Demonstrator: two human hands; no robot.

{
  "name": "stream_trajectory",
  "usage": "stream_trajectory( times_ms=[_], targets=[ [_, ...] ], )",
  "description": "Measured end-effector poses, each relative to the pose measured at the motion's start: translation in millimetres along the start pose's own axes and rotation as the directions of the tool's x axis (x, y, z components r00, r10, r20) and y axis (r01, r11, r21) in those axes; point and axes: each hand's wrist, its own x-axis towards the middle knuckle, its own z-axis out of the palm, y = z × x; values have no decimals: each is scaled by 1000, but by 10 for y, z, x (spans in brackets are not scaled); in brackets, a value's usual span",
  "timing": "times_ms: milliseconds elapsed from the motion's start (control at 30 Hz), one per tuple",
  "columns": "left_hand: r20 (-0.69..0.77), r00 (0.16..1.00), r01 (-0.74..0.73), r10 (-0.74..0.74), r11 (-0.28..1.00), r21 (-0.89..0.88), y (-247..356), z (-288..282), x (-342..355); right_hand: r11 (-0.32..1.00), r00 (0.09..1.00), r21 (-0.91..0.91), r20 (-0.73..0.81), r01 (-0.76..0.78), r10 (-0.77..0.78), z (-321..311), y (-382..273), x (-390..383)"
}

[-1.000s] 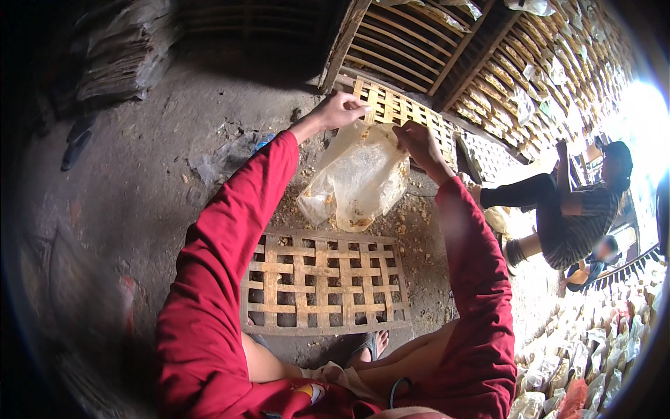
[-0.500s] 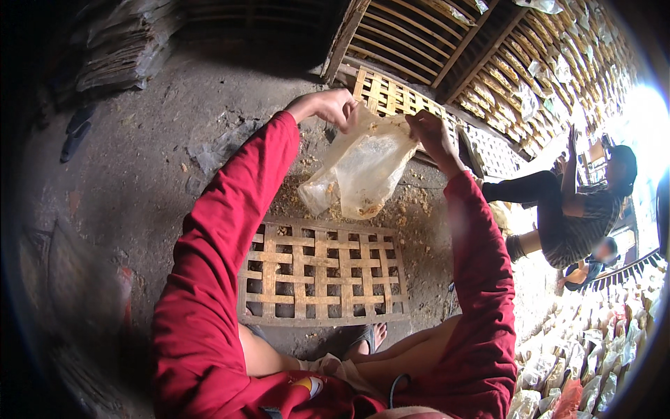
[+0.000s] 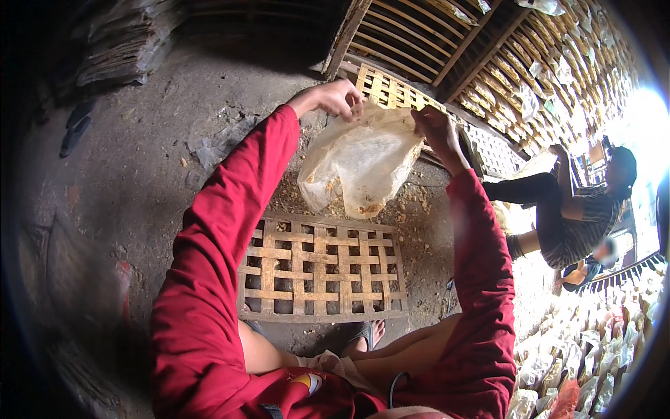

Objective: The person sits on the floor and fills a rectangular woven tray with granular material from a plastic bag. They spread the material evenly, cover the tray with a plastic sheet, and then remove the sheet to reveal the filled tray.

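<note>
A cloudy, translucent plastic bag [image 3: 363, 164] with brownish stains hangs between my two hands. My left hand [image 3: 338, 99] pinches its upper left edge between the fingers. At the upper right edge, the closed fingers of my right hand [image 3: 434, 127] grip the bag. Its lower end hangs down toward me, just beyond a woven bamboo rack [image 3: 319, 269] that lies in front of my feet. The rack is a flat lattice of strips in a frame, with nothing touching it from my hands.
Crumbs litter the floor [image 3: 426, 199] around the rack. More lattice racks [image 3: 391, 89] lean at the back. Slatted shelves hold many wrapped pieces [image 3: 558, 77]. A person in dark clothes [image 3: 583, 209] sits at the right, above rows of bagged pieces [image 3: 593, 356]. Stacked sheets [image 3: 125, 45] stand far left.
The bag is spread wider, its body bulging out to the left below my left hand. My left hand has risen slightly; my right hand has barely moved.
</note>
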Motion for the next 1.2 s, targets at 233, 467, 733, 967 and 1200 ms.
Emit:
stream_trajectory(
  times_ms=[233,467,733,967,1200],
  targets=[
    [-199,974,-110,108,994,-1,24,187,-73,999,999,-23,-21,38,-39,-1,-120,-27],
    [-555,781,-440,287,883,-162,-96,63,267,980,902,-141,-390,142,-187,-124,1,120],
    [-447,894,125,39,935,331,-497,697,319,978,850,-97,-485,182,-206,-497,53,116],
    [-489,863,-96,128,991,90,-1267,768,-1,975,771,-210,-607,77,-192,-827,300,103],
    [-488,792,-378,366,922,77,-1045,670,476,579,743,-632,-666,-516,-64,-1121,1002,-93]
  ],
)
